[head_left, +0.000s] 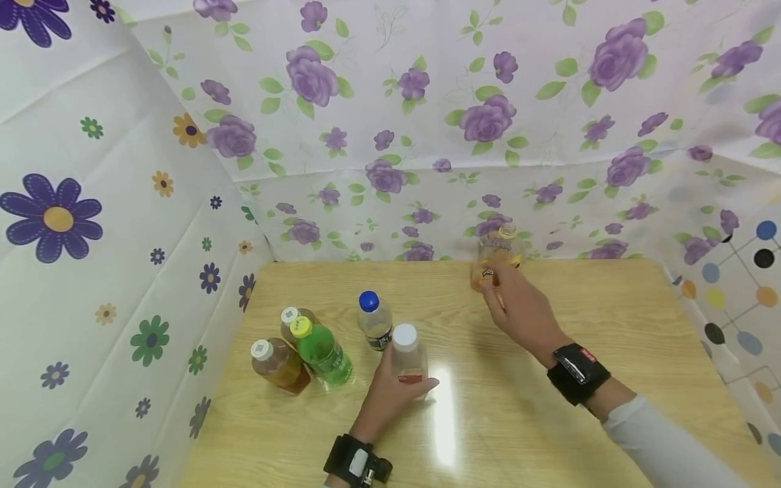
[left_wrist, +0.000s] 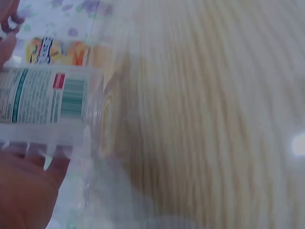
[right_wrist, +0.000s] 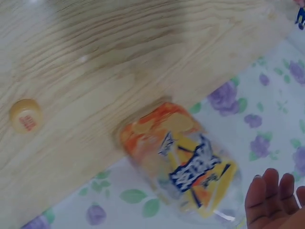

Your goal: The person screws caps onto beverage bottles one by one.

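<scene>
In the head view my left hand (head_left: 390,393) grips a clear bottle with a white cap (head_left: 405,337), its thumb along the near side. The left wrist view shows the label with green stripes on that bottle (left_wrist: 43,98). At the back edge, my right hand (head_left: 521,312) is beside an orange drink bottle (head_left: 504,245) whose neck appears uncapped. In the right wrist view its fingers (right_wrist: 271,191) are apart from the orange drink bottle (right_wrist: 183,157), and an orange cap (right_wrist: 25,116) lies on the table.
A clear bottle with a blue cap (head_left: 373,318) stands just behind the left hand. Further left are a green bottle with a yellow cap (head_left: 325,352), a brown drink bottle (head_left: 281,366) and another white-capped bottle (head_left: 290,317) behind them. Floral sheets (head_left: 390,135) border the wooden table (head_left: 610,352).
</scene>
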The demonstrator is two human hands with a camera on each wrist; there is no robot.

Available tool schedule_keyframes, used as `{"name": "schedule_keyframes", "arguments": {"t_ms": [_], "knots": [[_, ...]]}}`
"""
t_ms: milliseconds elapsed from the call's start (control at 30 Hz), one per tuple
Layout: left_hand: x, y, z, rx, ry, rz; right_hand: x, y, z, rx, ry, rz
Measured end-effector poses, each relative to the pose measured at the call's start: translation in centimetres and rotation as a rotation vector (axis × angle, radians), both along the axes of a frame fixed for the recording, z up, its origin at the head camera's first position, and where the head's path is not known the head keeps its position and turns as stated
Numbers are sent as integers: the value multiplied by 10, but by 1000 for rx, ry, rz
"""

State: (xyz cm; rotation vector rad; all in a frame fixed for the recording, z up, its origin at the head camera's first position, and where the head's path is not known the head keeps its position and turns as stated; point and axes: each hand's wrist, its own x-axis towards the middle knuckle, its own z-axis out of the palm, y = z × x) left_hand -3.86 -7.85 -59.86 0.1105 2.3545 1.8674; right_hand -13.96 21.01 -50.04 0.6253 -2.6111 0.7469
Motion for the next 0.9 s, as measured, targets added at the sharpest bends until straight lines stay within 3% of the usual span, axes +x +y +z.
{"name": "schedule_keyframes", "arguments": {"t_ms": [233, 400, 600, 767, 900], "knots": [[5, -21, 5, -5, -53, -59, -16, 29, -7, -67, -91, -112], [10, -30, 5, 1, -53, -57, -24, 45, -10, -93, -178, -154], [10, -39, 5, 11, -31, 7, -32, 51, -7, -115, -326, -148], [12, -43, 4, 35, -52, 55, -46, 56, -10, -192, -452, -102], [14, -43, 1, 52, -80, 100, -59, 61, -16, -220, -498, -74]]}}
